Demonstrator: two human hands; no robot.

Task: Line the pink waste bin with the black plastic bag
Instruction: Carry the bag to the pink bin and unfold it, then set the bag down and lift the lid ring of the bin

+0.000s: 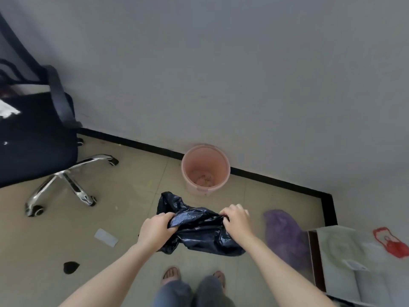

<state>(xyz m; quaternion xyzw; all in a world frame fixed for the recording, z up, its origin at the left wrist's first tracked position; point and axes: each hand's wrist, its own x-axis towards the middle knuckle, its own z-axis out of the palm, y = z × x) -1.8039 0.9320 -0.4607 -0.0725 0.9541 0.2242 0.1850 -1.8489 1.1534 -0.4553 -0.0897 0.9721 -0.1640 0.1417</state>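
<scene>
Two bare hands hold a crumpled black plastic bag (pixel 199 227) in the lower middle of the frame. At the left edge stands a black office chair (pixel 33 140) on a chrome base. Moving right, the left hand (pixel 155 229) is clenched on the bag's left side, and the right hand (pixel 235 218) pinches its right side with fingers curled tight. Just above the bag, the pink waste bin (pixel 205 169) sits upright and unlined against the wall. A purple bag (pixel 285 235) lies further right.
</scene>
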